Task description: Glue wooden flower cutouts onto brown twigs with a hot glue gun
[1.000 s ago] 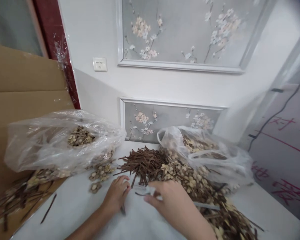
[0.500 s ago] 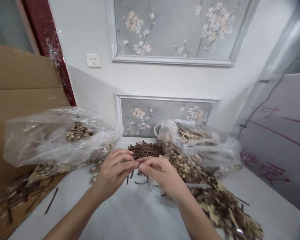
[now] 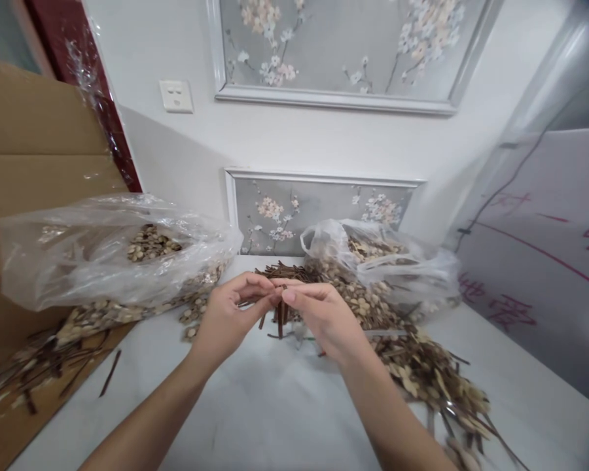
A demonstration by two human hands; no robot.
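Observation:
My left hand (image 3: 228,317) and my right hand (image 3: 328,317) meet above the white table, thumbs and forefingers pinched together at the tips. A thin dark brown stick (image 3: 280,322) hangs down from between the touching fingertips; its upper end is mostly hidden by them. Just behind my fingers lies a pile of similar brown sticks (image 3: 282,270), partly covered by my hands. To the right of it, close to my right hand, spreads a heap of pale round slices with brown edges (image 3: 368,307).
A clear plastic bag of slices (image 3: 98,275) lies at the left, and another plastic bag (image 3: 402,275) at the back right. More slices and strips (image 3: 436,373) spread at the front right. A cardboard box (image 3: 39,163) stands left. A loose stick (image 3: 110,374) lies on the white table (image 3: 255,405).
The view has tipped slightly downward. My left thumb has come up to meet the right fingertips, and a brown stick now hangs below them.

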